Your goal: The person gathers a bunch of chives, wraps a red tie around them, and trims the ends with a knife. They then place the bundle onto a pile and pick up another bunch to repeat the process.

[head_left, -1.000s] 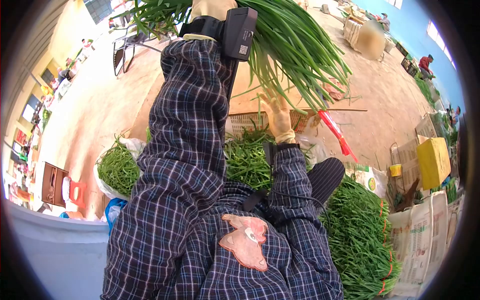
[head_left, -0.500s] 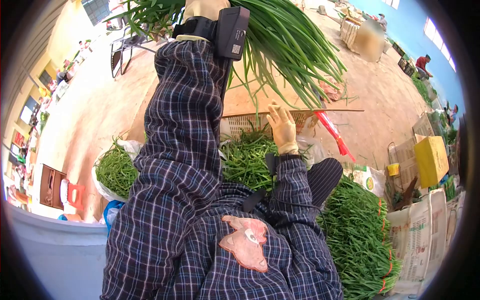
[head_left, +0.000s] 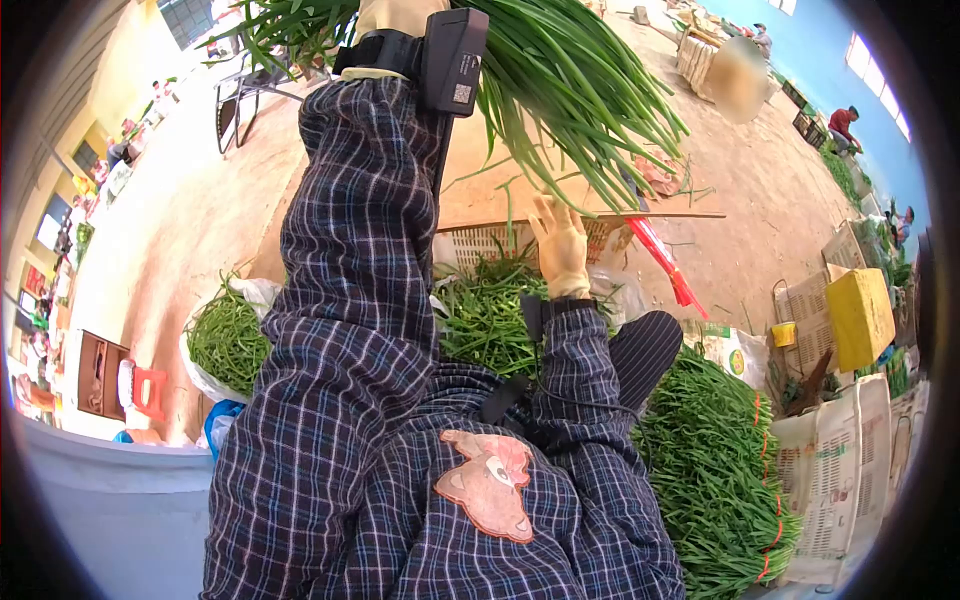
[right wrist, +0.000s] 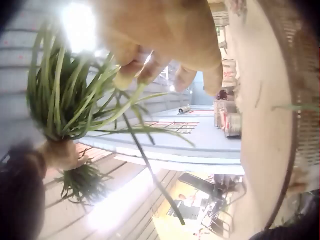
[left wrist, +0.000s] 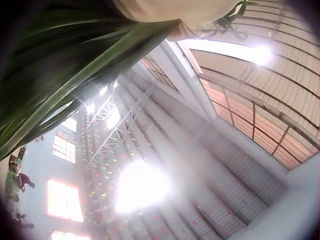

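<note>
At the top of the head view my left hand (head_left: 402, 14), in a pale glove, grips a bunch of garlic chives (head_left: 570, 90) by its middle. The long green blades fan out and droop to the right. My gloved right hand (head_left: 562, 250) is raised below the drooping tips, fingers loosely extended and fingertips close to the blades. In the right wrist view the right fingers (right wrist: 185, 77) overlap a few loose blades, and the gripped bunch (right wrist: 65, 95) hangs behind them. The left wrist view has blades (left wrist: 75, 65) beside the gloved left hand (left wrist: 175, 10).
A crate (head_left: 480, 245) and a heap of cut greens (head_left: 490, 320) lie before my lap. A bag of greens (head_left: 228, 345) stands left, a large tied stack of greens (head_left: 710, 470) right. Red strips (head_left: 665, 265) hang by the crate. A yellow box (head_left: 860, 320) and a blue-grey tub (head_left: 110, 510) stand further out.
My right hand has come down out of the drooping blades, then risen slightly towards the tips again. My left hand has shifted a little left and up, still holding the bunch.
</note>
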Tool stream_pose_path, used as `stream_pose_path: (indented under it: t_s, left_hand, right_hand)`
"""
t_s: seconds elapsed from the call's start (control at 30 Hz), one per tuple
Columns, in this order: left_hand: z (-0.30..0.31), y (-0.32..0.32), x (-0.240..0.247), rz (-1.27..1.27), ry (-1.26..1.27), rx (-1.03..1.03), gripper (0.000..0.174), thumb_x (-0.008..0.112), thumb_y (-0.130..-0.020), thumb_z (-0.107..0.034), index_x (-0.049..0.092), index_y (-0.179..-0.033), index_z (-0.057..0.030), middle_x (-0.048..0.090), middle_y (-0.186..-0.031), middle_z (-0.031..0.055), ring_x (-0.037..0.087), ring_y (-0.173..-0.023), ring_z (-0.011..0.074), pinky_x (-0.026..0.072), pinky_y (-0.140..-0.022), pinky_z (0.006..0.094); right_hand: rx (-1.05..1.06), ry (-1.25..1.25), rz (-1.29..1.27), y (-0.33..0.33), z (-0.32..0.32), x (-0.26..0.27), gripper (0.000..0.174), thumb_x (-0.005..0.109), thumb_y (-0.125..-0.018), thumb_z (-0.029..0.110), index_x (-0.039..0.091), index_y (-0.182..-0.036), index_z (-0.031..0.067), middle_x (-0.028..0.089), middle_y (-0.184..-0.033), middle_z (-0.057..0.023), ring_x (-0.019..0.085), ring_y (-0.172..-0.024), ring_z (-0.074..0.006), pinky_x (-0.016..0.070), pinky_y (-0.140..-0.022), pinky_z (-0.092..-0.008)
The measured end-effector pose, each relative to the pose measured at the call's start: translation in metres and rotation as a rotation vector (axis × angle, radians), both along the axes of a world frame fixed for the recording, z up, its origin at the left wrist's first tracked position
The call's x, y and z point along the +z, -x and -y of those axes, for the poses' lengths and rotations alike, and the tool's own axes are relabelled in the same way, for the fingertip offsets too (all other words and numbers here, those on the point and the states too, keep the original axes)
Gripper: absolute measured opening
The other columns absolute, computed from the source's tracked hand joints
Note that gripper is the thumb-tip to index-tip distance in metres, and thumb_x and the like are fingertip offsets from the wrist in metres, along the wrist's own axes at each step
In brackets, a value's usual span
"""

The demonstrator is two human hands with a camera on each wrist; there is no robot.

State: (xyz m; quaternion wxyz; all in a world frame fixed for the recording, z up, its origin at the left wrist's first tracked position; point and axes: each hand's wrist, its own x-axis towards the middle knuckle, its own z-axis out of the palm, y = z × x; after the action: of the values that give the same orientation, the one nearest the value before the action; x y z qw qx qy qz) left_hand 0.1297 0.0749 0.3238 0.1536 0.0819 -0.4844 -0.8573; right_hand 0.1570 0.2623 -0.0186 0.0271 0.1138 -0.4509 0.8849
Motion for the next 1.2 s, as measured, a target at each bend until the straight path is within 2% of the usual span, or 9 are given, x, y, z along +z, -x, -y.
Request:
stream_pose_path:
  t_s: [0.13, 0.2, 0.33, 0.43, 0.57, 0.7, 0.8, 0.9, 1.2]
  left_hand:
    - [0.001, -0.008, -0.01, -0.107, 0.061, -0.013, 0.032, 0.037, -0.097, -0.027, 0.058, -0.099, -0.0021, 0.064, -0.086, 0.0104, 0.056, -0.071, 0.0229, 0.0471, -0.068, 0.0334]
    - [-0.004, -0.022, -0.021, -0.089, 1.066, 0.361, 0.025, 0.04, -0.096, -0.016, 0.051, -0.115, -0.0034, 0.062, -0.091, 0.0112, 0.057, -0.075, 0.0217, 0.0465, -0.071, 0.0328]
    - [-0.008, -0.032, -0.013, -0.12, 0.84, 0.165, 0.034, 0.045, -0.094, -0.008, 0.044, -0.127, -0.0054, 0.061, -0.097, 0.0122, 0.058, -0.079, 0.0211, 0.0459, -0.074, 0.0316]
    - [-0.018, -0.046, -0.013, -0.006, 1.196, 0.375, 0.035, 0.046, -0.093, -0.005, 0.043, -0.128, -0.0047, 0.061, -0.102, 0.0122, 0.058, -0.082, 0.0207, 0.0458, -0.076, 0.0306]
    - [-0.013, -0.03, -0.013, -0.062, 0.796, 0.258, 0.041, 0.054, -0.084, 0.003, 0.047, -0.124, -0.0029, 0.063, -0.101, 0.0131, 0.06, -0.086, 0.0216, 0.0467, -0.077, 0.031]
    - [-0.001, -0.035, -0.015, -0.22, 1.116, 0.359, 0.048, 0.058, -0.075, 0.006, 0.05, -0.122, -0.0017, 0.065, -0.097, 0.0143, 0.061, -0.087, 0.0227, 0.047, -0.078, 0.0303]
    - [0.001, -0.031, -0.017, -0.184, 1.157, 0.521, 0.047, 0.057, -0.075, 0.006, 0.051, -0.121, -0.0012, 0.065, -0.097, 0.0152, 0.062, -0.087, 0.0242, 0.0473, -0.078, 0.0304]
    - [0.01, -0.019, -0.019, -0.211, 1.135, 0.455, 0.048, 0.057, -0.074, 0.007, 0.051, -0.12, -0.0011, 0.065, -0.097, 0.0163, 0.062, -0.088, 0.026, 0.0473, -0.078, 0.0315]
    - [-0.004, -0.024, -0.015, -0.097, 0.865, 0.299, 0.048, 0.057, -0.076, 0.008, 0.048, -0.123, -0.001, 0.064, -0.094, 0.0144, 0.061, -0.08, 0.0243, 0.0473, -0.074, 0.0329]
  right_hand:
    - [0.094, 0.188, 0.089, -0.014, -0.022, 0.007, 0.041, 0.057, -0.092, 0.035, 0.053, -0.123, 0.0091, 0.051, -0.131, -0.0056, 0.044, -0.124, -0.0267, 0.0299, -0.106, -0.0479]
    - [0.248, 0.383, 0.023, -0.004, -0.035, 0.006, 0.043, 0.053, -0.093, 0.04, 0.052, -0.126, 0.0123, 0.052, -0.13, -0.005, 0.04, -0.126, -0.0274, 0.0276, -0.108, -0.0466]
    - [0.35, 0.411, -0.047, 0.0, -0.046, 0.026, 0.048, 0.051, -0.093, 0.042, 0.051, -0.123, 0.0046, 0.051, -0.13, -0.0081, 0.037, -0.129, -0.0292, 0.028, -0.107, -0.0449]
    - [0.214, 0.01, -0.185, 0.0, -0.043, 0.044, 0.042, 0.05, -0.095, 0.034, 0.049, -0.124, 0.0038, 0.052, -0.124, -0.0089, 0.042, -0.123, -0.0256, 0.0338, -0.103, -0.0399]
    - [0.215, 0.255, -0.084, 0.005, -0.049, 0.024, 0.034, 0.05, -0.096, 0.027, 0.054, -0.118, 0.002, 0.057, -0.111, -0.008, 0.05, -0.109, -0.019, 0.04, -0.095, -0.0354]
    - [-0.07, -0.235, 0.142, -0.011, -0.07, -0.01, 0.027, 0.054, -0.093, 0.024, 0.064, -0.106, 0.0019, 0.062, -0.094, -0.0058, 0.056, -0.091, -0.0126, 0.0446, -0.084, -0.0322]
    - [-0.042, -1.144, 0.092, -0.02, -0.076, -0.032, 0.039, 0.067, -0.085, 0.03, 0.064, -0.11, 0.0007, 0.066, -0.102, -0.0088, 0.059, -0.081, -0.0163, 0.0481, -0.08, -0.0329]
    - [-0.347, -0.801, -0.154, -0.03, -0.051, 0.006, 0.04, 0.068, -0.084, 0.026, 0.061, -0.116, 0.0035, 0.066, -0.104, -0.0093, 0.059, -0.083, -0.0177, 0.0485, -0.078, -0.0351]
    - [-0.263, -0.179, 0.063, -0.008, 0.002, 0.055, 0.035, 0.061, -0.09, 0.025, 0.062, -0.111, -0.0021, 0.064, -0.105, -0.0088, 0.055, -0.093, -0.016, 0.0439, -0.082, -0.032]
